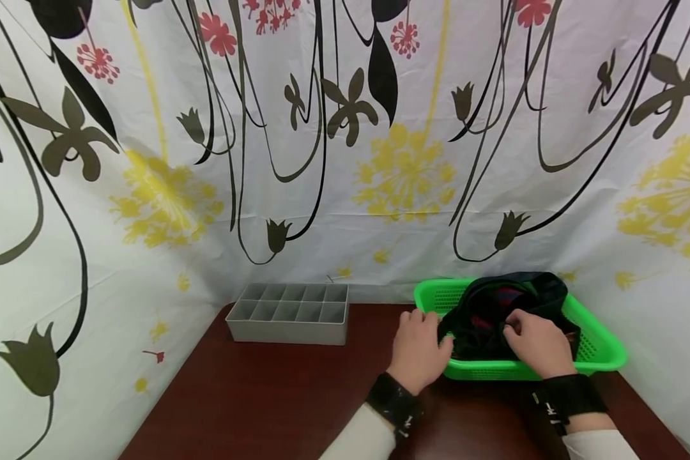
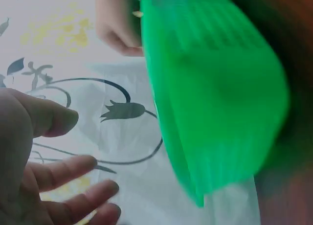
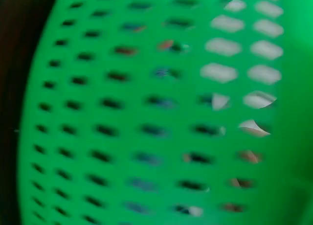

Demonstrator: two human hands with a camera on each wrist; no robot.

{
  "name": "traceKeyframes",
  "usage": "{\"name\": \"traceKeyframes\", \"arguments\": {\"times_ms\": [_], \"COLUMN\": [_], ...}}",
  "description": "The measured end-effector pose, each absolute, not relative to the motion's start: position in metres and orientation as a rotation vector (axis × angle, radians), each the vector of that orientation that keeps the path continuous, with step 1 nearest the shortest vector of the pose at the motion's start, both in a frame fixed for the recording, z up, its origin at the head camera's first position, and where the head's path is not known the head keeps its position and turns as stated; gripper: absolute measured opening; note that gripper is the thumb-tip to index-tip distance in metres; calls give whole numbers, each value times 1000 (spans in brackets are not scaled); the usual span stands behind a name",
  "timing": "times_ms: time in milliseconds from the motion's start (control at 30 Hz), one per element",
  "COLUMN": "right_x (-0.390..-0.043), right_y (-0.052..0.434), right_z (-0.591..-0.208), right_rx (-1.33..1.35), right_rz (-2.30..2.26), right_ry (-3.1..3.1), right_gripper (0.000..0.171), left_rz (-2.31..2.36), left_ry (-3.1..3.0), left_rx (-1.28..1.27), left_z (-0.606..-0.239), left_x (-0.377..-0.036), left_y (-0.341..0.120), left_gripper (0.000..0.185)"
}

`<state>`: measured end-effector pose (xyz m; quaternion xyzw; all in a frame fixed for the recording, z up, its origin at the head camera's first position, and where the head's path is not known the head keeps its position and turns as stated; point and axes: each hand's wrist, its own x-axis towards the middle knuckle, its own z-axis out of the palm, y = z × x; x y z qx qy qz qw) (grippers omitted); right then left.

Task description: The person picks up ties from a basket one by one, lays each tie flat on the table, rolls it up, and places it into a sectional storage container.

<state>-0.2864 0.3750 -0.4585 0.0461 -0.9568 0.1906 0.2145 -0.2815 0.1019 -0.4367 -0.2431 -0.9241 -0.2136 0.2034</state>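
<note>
A green basket (image 1: 600, 350) stood on the dark brown desk (image 1: 276, 402), toward its right rear corner and close to the flowered cloth (image 1: 345, 160) hung behind and to both sides. Inside the basket lay a heap of dark clothing (image 1: 494, 313) with patches of red showing, its upper folds rising above the rim. The right hand (image 1: 539, 344) lay on top of this heap, its fingers bent down into the fabric, though whether that grip was pinching the cloth or only pressing on it could not be told. The left hand (image 1: 420, 348) was at the basket's near left corner, beside the edge of the clothing; in the left wrist view its fingers (image 2: 73, 168) were spread apart and relaxed, holding nothing, with the basket's green wall just beyond them. The right wrist view was filled by the blurred perforated green side of the basket. To the left, well apart from the basket, a grey divided organiser (image 1: 290, 313) with two rows of open compartments sat near the desk's back edge. Both wrists wore black bands over pale sleeves.
</note>
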Motion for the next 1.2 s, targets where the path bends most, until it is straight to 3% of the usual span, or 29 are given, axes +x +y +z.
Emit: {"name": "traceKeyframes", "arguments": {"times_ms": [167, 533, 867, 1200], "right_x": [-293, -295, -294, -297], "right_y": [375, 367, 376, 378], "right_z": [-466, -463, -463, -466], "right_rx": [119, 119, 92, 198], "right_rz": [564, 609, 589, 537], "right_ry": [-2736, -2814, -2768, -2582], "right_gripper": [26, 30, 26, 22], "left_rz": [-635, -49, -474, -1036], "left_ry": [-2572, -2886, -2700, -2420], "left_rx": [-717, -715, -550, -499], "left_z": [-442, -463, -472, -468], "left_x": [-293, -293, -298, -299], "left_y": [137, 176, 187, 180], "left_gripper": [28, 33, 33, 12]}}
